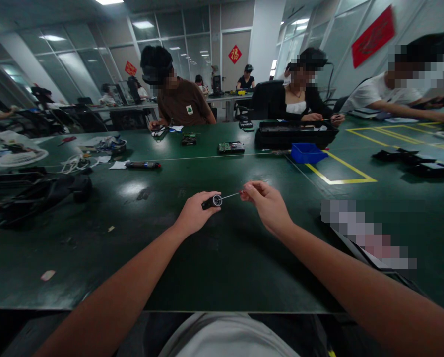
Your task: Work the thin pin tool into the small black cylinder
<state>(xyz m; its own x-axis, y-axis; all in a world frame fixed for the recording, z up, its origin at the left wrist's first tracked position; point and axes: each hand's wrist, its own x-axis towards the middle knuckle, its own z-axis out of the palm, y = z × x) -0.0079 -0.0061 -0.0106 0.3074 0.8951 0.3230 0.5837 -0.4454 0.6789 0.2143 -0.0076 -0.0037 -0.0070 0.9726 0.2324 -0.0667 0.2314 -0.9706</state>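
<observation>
My left hand is closed around a small black spool with a white ring face, held above the dark green table. A thin pale wire runs from the spool to the right. My right hand pinches the far end of that wire between thumb and fingers. Both hands hover a little over the table's middle, about a hand's width apart.
A blue bin and a long black device lie far right, by yellow floor-tape lines. Circuit boards, a pen-like tool and black gear lie left. Three people sit across the table.
</observation>
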